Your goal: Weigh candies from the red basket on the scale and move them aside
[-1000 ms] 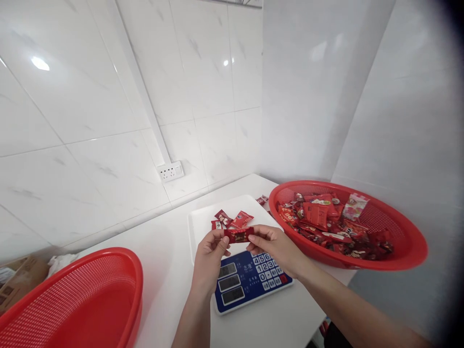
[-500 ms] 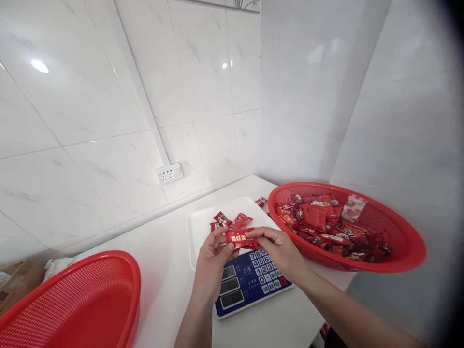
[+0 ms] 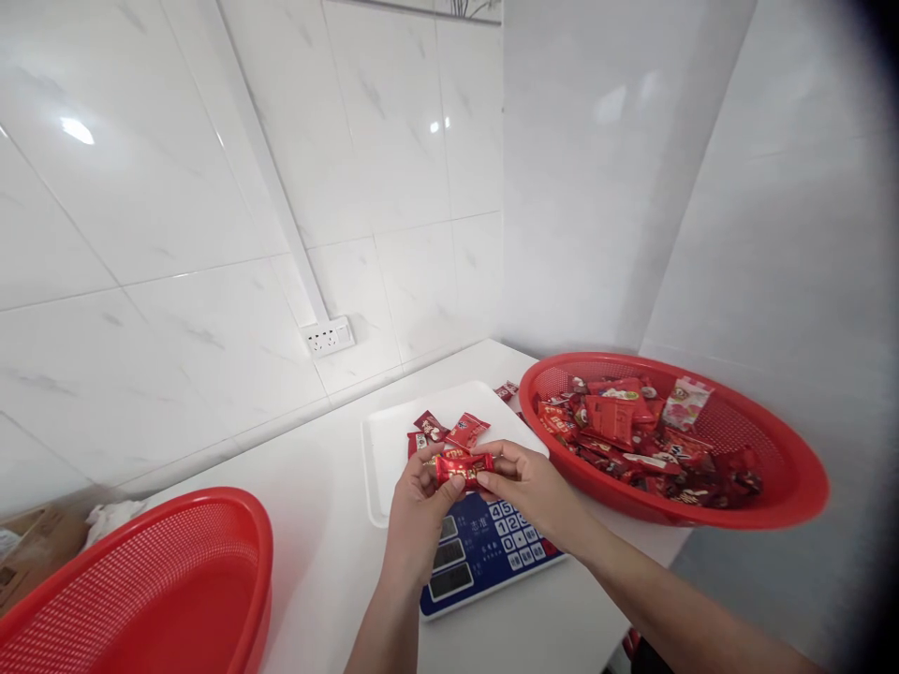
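A small red wrapped candy (image 3: 464, 466) is held level between my two hands, above a digital scale (image 3: 484, 552). My left hand (image 3: 417, 517) pinches its left end and my right hand (image 3: 532, 489) pinches its right end. Both hands are closed on it. Behind the hands, a few red candies (image 3: 449, 429) lie on the scale's white weighing tray (image 3: 393, 445). The scale's blue front panel with displays and a keypad shows below my hands.
A red mesh basket (image 3: 787, 468) holding several red wrapped candies stands at the right. Another red mesh basket (image 3: 147, 599) sits at the lower left. A loose candy (image 3: 506, 389) lies on the white counter by the right basket. A wall socket (image 3: 329, 335) is behind.
Both hands have stayed on the candy and turned it over between the fingers, drifting slightly down and toward me. The baskets and scale have not moved.
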A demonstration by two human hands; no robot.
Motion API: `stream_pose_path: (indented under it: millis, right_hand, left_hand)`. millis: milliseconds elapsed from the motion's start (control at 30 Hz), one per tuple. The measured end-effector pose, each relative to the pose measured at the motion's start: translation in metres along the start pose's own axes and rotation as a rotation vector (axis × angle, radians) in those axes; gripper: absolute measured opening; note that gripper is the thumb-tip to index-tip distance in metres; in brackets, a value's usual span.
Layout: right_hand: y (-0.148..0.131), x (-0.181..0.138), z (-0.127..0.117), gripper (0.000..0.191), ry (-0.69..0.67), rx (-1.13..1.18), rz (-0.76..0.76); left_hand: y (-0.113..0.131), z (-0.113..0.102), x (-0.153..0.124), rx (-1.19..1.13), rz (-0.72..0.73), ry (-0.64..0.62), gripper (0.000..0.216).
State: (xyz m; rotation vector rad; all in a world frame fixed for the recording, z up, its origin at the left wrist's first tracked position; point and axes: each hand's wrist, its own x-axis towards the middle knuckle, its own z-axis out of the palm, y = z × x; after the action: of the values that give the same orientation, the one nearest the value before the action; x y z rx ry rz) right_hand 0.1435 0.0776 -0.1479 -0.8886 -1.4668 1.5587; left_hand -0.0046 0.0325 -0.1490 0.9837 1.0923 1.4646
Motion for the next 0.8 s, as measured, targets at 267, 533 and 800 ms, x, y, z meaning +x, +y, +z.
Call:
stream_pose_path:
  millis: [267, 533, 800]
  right_hand:
    - [0.0002, 0.0002, 0.005, 0.042, -0.073, 0.085, -0.021]
    - [0.0005, -0.0003, 0.0074, 0.032, -0.083, 0.078, -0.061]
    - [0.0026, 0.0024, 0.001, 0.027, -0.034, 0.307, 0.062]
  left_hand:
    - [-0.003, 0.0029, 0.0009, -0.058, 0.056, 0.042, 0.041]
    - [-0.0044, 0.0005, 0.0032, -0.064, 0.029, 0.035, 0.042]
    - [0.0009, -0.005, 0.0012, -0.113, -0.034, -0.035, 0.035]
